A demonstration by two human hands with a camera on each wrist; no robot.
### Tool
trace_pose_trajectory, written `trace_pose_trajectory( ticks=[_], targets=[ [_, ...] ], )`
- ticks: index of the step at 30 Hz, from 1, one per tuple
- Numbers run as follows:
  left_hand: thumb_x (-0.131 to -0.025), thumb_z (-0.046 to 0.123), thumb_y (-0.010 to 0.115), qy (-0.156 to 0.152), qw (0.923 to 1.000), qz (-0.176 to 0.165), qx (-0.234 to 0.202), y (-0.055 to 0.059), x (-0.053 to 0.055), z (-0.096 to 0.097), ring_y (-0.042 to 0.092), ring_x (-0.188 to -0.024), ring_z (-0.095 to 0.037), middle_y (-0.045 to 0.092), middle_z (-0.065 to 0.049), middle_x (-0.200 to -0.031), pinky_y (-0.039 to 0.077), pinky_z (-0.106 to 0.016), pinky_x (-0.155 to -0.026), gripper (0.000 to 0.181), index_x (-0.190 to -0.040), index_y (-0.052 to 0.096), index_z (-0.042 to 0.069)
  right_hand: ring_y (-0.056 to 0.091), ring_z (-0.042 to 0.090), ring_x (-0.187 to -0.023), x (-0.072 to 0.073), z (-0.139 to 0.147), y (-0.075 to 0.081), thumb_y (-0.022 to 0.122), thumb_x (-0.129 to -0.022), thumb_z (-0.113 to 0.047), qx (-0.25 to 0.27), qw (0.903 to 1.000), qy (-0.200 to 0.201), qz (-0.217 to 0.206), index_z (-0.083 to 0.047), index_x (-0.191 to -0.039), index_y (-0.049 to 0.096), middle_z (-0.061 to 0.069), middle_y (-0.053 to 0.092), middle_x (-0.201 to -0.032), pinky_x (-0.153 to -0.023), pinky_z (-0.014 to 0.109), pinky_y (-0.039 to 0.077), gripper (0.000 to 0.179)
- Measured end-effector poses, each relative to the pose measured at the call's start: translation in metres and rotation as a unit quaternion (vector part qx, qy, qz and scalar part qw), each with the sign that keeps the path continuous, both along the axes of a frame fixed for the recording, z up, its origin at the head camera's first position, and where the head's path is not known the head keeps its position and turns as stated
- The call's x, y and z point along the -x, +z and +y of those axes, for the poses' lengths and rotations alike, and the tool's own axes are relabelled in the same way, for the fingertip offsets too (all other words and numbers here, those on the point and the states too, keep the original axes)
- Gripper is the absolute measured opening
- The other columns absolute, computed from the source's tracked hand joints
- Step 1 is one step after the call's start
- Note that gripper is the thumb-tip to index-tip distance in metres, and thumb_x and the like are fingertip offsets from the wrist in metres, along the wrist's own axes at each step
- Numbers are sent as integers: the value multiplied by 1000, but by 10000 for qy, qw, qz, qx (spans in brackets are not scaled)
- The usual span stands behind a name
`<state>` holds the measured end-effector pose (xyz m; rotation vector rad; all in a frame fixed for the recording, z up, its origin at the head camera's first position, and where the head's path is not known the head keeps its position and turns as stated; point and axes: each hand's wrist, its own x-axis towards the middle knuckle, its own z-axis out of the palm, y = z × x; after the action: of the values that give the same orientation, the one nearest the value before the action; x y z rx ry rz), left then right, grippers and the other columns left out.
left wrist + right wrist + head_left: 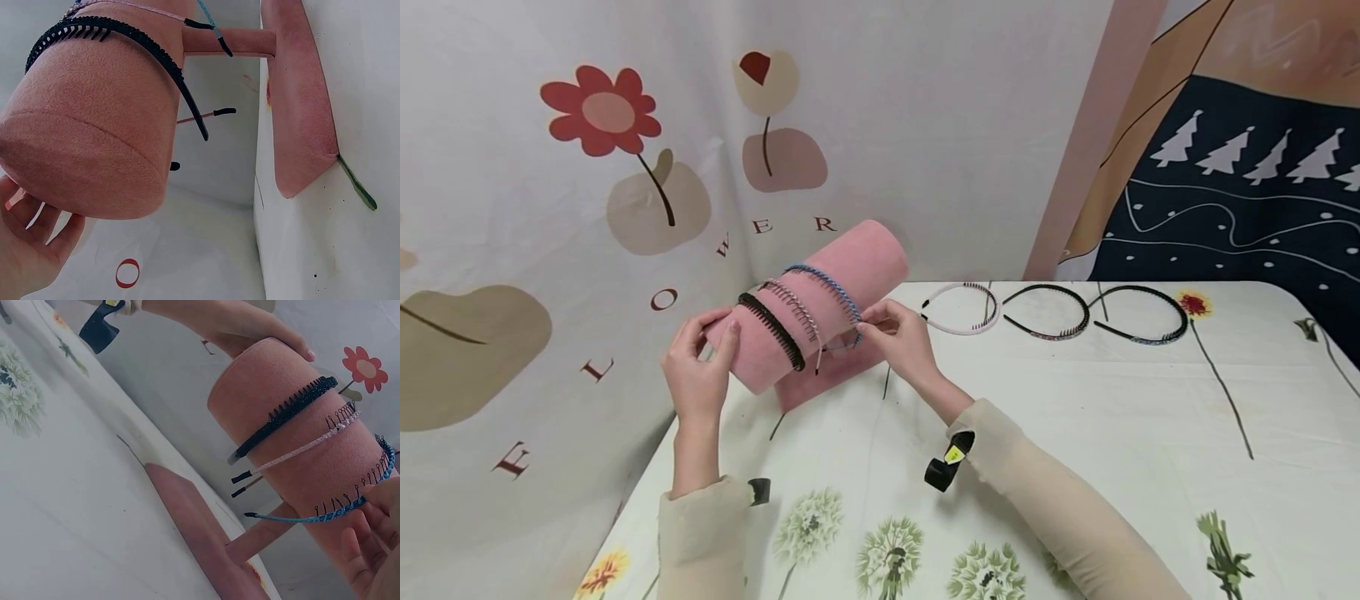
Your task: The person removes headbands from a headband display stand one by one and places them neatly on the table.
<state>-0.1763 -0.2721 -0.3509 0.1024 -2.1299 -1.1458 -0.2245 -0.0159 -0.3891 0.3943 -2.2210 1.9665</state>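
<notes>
A pink plush headband stand (874, 260), a thick padded roll on a post and base, stands tilted across the head view. My left hand (696, 375) holds the roll's near left end, thumb on top and fingers round the edge. With thumb and fingertips my right hand (910, 343) pinches the right side of a blue toothed headband (297, 519), which arches over the roll. Left of it sits a pale pink headband (306, 449). Closest to my left hand is a black toothed headband (140, 35). The ends of all three hang below the roll.
On the white floral tablecloth (1075, 433), to the right of the stand, lie a pale pink and black headband (962, 332) and two dark headbands (1063, 335) with teeth. A printed curtain (925, 125) hangs directly behind the table. The stand's pink base (820, 385) rests on the cloth.
</notes>
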Motion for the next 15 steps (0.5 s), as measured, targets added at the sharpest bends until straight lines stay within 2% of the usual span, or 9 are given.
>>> trace_pose_trajectory(
  ticks=[6, 15],
  targets=[
    [-91, 24, 71, -1, 10000, -11, -23, 0, 0, 0, 58, -98, 5, 64, 14, -102, 49, -25, -101, 26, -113, 75, 12, 68, 21, -93, -1, 3, -1, 69, -90, -10, 15, 10000, 41, -41, -5, -99, 69, 12, 71, -98, -84, 29, 57, 10],
    [-91, 24, 71, -17, 10000, 2, -72, 0, -1, 0, 57, -97, 4, 61, 19, -99, 46, -17, -97, 26, -113, 75, 12, 69, 21, -91, -4, 8, -3, 69, -89, -8, 94, 9999, 22, -90, -4, -98, 70, 12, 70, -97, -82, 28, 57, 10]
  ],
)
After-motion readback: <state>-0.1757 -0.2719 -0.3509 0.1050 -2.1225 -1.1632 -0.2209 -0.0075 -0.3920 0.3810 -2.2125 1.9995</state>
